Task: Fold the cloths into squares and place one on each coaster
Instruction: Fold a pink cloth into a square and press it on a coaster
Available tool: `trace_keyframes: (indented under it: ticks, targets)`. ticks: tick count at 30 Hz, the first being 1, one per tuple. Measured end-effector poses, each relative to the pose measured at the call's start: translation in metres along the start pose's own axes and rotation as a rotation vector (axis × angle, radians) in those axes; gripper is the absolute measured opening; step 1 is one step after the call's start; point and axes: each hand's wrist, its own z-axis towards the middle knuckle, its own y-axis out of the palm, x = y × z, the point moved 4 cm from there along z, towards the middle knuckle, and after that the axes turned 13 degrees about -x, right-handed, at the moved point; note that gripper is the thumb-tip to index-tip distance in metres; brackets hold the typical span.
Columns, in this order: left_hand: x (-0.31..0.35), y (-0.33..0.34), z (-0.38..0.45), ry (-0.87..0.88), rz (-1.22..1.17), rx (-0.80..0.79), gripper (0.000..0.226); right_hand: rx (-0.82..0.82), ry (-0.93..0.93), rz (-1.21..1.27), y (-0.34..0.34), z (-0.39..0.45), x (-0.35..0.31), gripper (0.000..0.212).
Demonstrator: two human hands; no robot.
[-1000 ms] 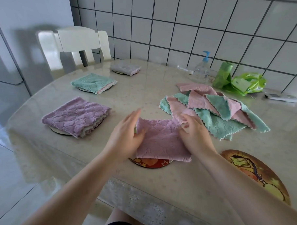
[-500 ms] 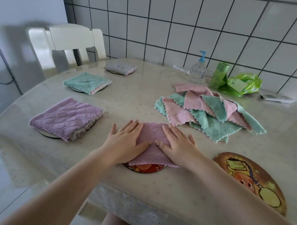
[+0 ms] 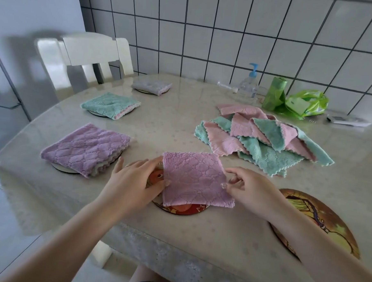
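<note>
Step in hand: seating a folded pink cloth (image 3: 195,179) on the red cartoon coaster (image 3: 179,208) at the near edge of the table (image 3: 175,123). The cloth lies as a rough square over the coaster, offset toward the right, so that the coaster's left and near rim show. The left hand (image 3: 134,181) holds the cloth's left edge, thumb on top and fingers alongside; the right hand (image 3: 249,188) pinches the right edge between thumb and curled fingers. Three coasters farther left already carry folded cloths: a purple cloth (image 3: 84,148), a teal cloth (image 3: 110,104) and a grey cloth (image 3: 151,86). The large round coaster (image 3: 318,221) on the right is bare. A pile of unfolded pink and teal cloths (image 3: 264,140) lies beyond it. The next move probably calls for sliding the square left until centred, releasing both edges, then drawing one cloth from the pile for the bare coaster.
</note>
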Motion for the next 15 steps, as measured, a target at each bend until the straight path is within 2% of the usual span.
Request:
trace_keyframes:
  ticks: [4, 7, 12, 15]
  targets:
    - [0.011, 0.007, 0.002, 0.061, -0.151, -0.058, 0.067, -0.034, -0.052, 0.141, 0.006, 0.003, -0.007, 0.039]
    - [0.016, 0.006, 0.007, 0.083, -0.242, -0.043, 0.05, 0.002, -0.08, 0.253, 0.01, 0.006, -0.013, 0.031]
    - [0.018, -0.005, 0.015, 0.117, -0.565, -0.034, 0.045, 0.061, -0.129, 0.445, 0.007, 0.004, -0.021, 0.024]
    - [0.016, -0.015, 0.018, 0.072, -0.707, -0.048, 0.042, 0.085, -0.165, 0.648, 0.007, 0.001, -0.029, 0.02]
